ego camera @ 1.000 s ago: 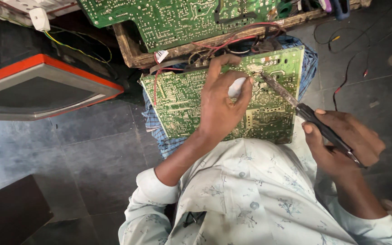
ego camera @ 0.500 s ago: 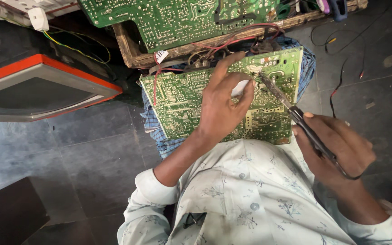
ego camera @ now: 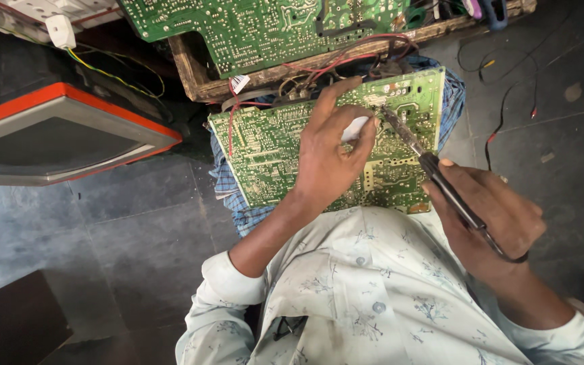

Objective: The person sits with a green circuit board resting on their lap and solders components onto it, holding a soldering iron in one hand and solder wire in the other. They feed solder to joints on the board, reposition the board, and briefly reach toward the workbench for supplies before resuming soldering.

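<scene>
Soldering iron (ego camera: 441, 177) tip now nearer left hand (ego camera: 329, 159), over green solder-dotted circuit board (ego camera: 265, 152).

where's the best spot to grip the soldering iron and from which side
Grip the soldering iron by its black handle, from the near right, as the right hand does. The bare metal shaft slants up-left with its tip on the circuit board, so keep fingers behind it.
</scene>
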